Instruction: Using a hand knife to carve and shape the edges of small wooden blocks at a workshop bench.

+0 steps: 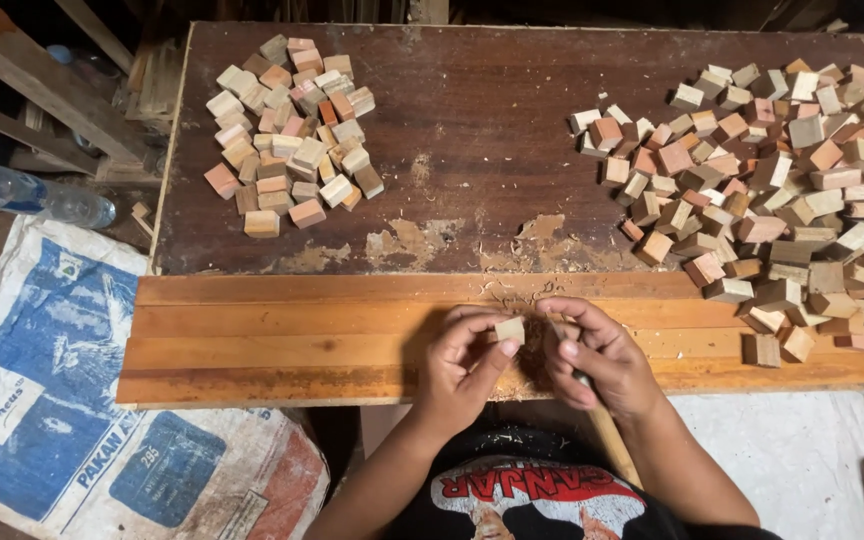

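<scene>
My left hand [460,368] pinches a small pale wooden block [510,329] between thumb and fingers, just above the front planks of the table [352,340]. My right hand [597,355] is closed around a tool with a wooden handle [607,435] that points down toward my body; its working end meets the block and is hidden by my fingers. Wood shavings [512,293] lie on the plank just beyond both hands.
A smaller pile of wooden blocks [292,130] sits at the table's far left, a larger pile [782,200] at the right. The worn dark tabletop [482,150] lies between them. A plastic bottle [32,195] and printed sack [72,400] lie on the floor left.
</scene>
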